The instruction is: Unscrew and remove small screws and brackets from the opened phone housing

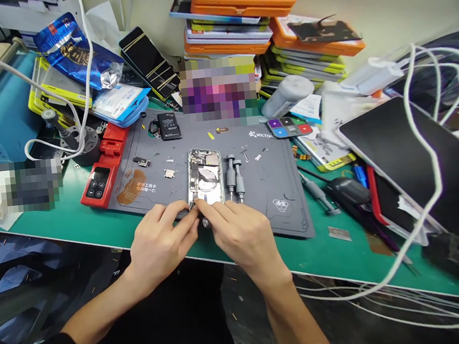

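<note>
An opened phone (205, 177) lies on the grey work mat (254, 180), its inner parts facing up. My left hand (165, 243) is closed, with its fingertips gripping the phone's lower left corner. My right hand (243, 233) is closed too; its fingertips press together at the phone's bottom edge and hide whatever is between them. A small round grey end (206, 223) shows between the hands. Two grey screwdrivers (235, 177) lie just right of the phone. A black battery (169, 126) and a small metal part (169, 173) lie to the left on the mat.
A red device with buttons (98, 184) stands at the mat's left edge. Stacked orange cases (243, 0) rise at the back. Another screwdriver (318, 193), a dark panel (419, 159) and a white cable (436, 173) lie to the right. A blue machine (1, 118) is at far left.
</note>
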`<action>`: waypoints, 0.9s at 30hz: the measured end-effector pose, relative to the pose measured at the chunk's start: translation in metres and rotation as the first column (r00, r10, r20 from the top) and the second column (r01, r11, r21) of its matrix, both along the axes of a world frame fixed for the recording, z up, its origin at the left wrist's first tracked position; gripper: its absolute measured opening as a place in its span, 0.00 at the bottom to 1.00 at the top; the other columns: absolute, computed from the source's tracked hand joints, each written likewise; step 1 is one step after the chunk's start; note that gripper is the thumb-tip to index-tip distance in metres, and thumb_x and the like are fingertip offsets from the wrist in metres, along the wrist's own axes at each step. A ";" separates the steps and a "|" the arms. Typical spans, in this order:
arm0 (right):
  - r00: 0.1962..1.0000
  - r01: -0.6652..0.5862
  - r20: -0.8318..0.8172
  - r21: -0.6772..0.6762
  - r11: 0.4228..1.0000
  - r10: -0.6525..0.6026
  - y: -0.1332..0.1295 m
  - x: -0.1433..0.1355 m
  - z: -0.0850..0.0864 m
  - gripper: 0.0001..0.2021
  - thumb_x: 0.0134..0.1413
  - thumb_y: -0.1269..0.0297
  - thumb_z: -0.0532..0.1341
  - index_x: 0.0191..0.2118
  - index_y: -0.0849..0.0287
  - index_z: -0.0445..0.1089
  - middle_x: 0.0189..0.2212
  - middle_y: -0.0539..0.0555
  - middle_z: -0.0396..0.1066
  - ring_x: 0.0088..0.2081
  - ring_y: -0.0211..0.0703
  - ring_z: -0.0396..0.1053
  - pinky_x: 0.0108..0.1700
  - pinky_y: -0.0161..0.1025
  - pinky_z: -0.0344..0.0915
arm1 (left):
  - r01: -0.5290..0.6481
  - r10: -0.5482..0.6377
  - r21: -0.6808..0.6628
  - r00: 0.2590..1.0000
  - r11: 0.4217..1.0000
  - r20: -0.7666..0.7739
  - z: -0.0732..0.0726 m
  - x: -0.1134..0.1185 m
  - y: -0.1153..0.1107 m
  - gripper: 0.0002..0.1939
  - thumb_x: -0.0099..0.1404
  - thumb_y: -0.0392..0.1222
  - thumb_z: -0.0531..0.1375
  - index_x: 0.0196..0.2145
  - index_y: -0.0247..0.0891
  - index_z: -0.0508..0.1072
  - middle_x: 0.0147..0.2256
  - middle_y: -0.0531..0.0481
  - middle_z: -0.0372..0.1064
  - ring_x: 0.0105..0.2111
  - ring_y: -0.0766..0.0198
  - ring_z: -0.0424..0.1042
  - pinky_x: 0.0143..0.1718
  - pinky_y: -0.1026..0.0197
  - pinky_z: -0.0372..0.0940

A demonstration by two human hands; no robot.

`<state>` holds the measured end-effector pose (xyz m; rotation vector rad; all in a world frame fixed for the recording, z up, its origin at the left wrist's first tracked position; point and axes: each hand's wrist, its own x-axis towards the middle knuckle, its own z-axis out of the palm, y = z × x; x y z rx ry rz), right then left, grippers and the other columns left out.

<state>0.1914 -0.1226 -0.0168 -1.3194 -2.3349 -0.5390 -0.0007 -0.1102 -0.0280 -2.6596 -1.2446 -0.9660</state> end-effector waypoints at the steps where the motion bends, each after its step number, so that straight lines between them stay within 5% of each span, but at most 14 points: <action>1: 1.000 0.009 -0.009 0.001 1.000 -0.009 0.000 0.000 -0.002 0.13 0.68 0.79 0.57 0.50 0.66 0.78 0.26 0.49 0.74 0.28 0.39 0.66 0.32 0.41 0.59 | -0.001 0.001 0.000 1.000 1.000 0.000 0.000 0.000 0.000 0.10 0.75 0.38 0.63 0.51 0.38 0.80 0.48 0.48 0.79 0.36 0.60 0.68 0.39 0.56 0.69; 4: 0.997 0.049 -0.060 -0.004 0.999 -0.049 -0.002 0.000 -0.008 0.13 0.68 0.78 0.57 0.49 0.64 0.78 0.26 0.49 0.74 0.27 0.39 0.66 0.32 0.40 0.61 | -0.001 0.001 -0.003 1.000 1.000 0.005 0.000 0.000 -0.001 0.11 0.76 0.38 0.62 0.52 0.39 0.80 0.47 0.48 0.79 0.36 0.61 0.68 0.40 0.56 0.68; 7: 0.958 0.057 -0.279 -0.011 0.998 -0.058 -0.004 0.003 -0.011 0.15 0.68 0.78 0.58 0.54 0.61 0.75 0.29 0.49 0.76 0.28 0.37 0.69 0.32 0.38 0.64 | -0.001 0.001 -0.003 1.000 1.000 0.016 0.001 0.000 -0.001 0.11 0.76 0.39 0.62 0.53 0.39 0.80 0.47 0.48 0.79 0.36 0.61 0.68 0.39 0.56 0.68; 9: 0.835 0.121 -0.537 -0.024 0.992 -0.115 -0.006 0.007 -0.010 0.19 0.67 0.74 0.61 0.60 0.56 0.71 0.31 0.49 0.75 0.27 0.36 0.67 0.31 0.36 0.65 | 0.000 0.000 0.001 1.000 1.000 0.017 0.001 0.000 -0.001 0.11 0.76 0.39 0.62 0.53 0.39 0.80 0.47 0.48 0.79 0.36 0.61 0.68 0.39 0.56 0.67; 11: 0.624 0.168 -0.763 -0.077 0.983 -0.167 -0.006 0.013 -0.007 0.25 0.67 0.69 0.62 0.68 0.52 0.64 0.31 0.48 0.69 0.26 0.37 0.63 0.31 0.37 0.66 | 0.003 -0.003 0.003 1.000 1.000 0.013 0.002 0.001 -0.001 0.11 0.76 0.39 0.62 0.53 0.39 0.80 0.47 0.48 0.79 0.35 0.61 0.67 0.38 0.57 0.67; 14: 0.396 0.104 -0.909 -0.098 0.990 -0.132 -0.004 0.023 -0.006 0.30 0.70 0.69 0.54 0.74 0.48 0.53 0.31 0.48 0.62 0.30 0.40 0.64 0.36 0.40 0.71 | 0.003 -0.003 -0.006 1.000 1.000 0.020 0.002 0.000 -0.001 0.11 0.77 0.40 0.61 0.53 0.39 0.80 0.45 0.48 0.77 0.35 0.62 0.67 0.38 0.57 0.65; 16: 0.396 0.168 -0.900 -0.123 0.978 -0.181 -0.004 0.030 -0.008 0.30 0.71 0.68 0.53 0.74 0.48 0.51 0.34 0.49 0.66 0.33 0.40 0.68 0.41 0.42 0.73 | -0.007 0.007 -0.005 0.999 1.000 0.033 0.001 0.000 -0.002 0.11 0.78 0.41 0.60 0.52 0.39 0.80 0.40 0.48 0.74 0.34 0.62 0.65 0.36 0.58 0.64; 19: 0.526 0.311 -0.797 -0.145 0.939 -0.297 -0.008 0.041 -0.012 0.29 0.72 0.63 0.56 0.73 0.52 0.51 0.42 0.55 0.74 0.41 0.46 0.76 0.48 0.50 0.75 | -0.024 0.023 0.013 0.999 1.000 0.028 0.000 0.000 -0.002 0.12 0.79 0.44 0.60 0.52 0.39 0.81 0.35 0.50 0.69 0.32 0.62 0.63 0.34 0.59 0.61; 21: 0.609 0.467 -0.679 -0.111 0.877 -0.410 -0.012 0.044 -0.011 0.26 0.68 0.60 0.62 0.68 0.56 0.60 0.40 0.56 0.76 0.37 0.47 0.76 0.44 0.50 0.75 | -0.029 0.029 0.026 1.000 0.999 0.003 -0.001 -0.001 -0.002 0.13 0.79 0.46 0.59 0.52 0.40 0.81 0.34 0.50 0.68 0.32 0.62 0.62 0.35 0.57 0.59; 23: 0.595 0.536 -0.661 -0.098 0.838 -0.458 -0.014 0.039 -0.006 0.24 0.64 0.58 0.67 0.63 0.55 0.65 0.34 0.53 0.76 0.29 0.43 0.72 0.35 0.45 0.73 | -0.027 0.028 0.037 0.999 0.999 -0.019 0.000 -0.002 -0.001 0.14 0.79 0.46 0.58 0.52 0.41 0.82 0.33 0.50 0.68 0.32 0.61 0.62 0.36 0.56 0.57; 27: 0.306 0.110 -0.935 -0.153 0.982 -0.180 -0.010 0.006 0.003 0.24 0.66 0.64 0.66 0.62 0.48 0.58 0.39 0.50 0.78 0.29 0.38 0.74 0.30 0.38 0.74 | -0.020 0.021 0.036 0.999 0.999 -0.043 0.002 -0.003 0.001 0.14 0.79 0.42 0.57 0.52 0.41 0.82 0.30 0.51 0.68 0.33 0.59 0.61 0.37 0.54 0.55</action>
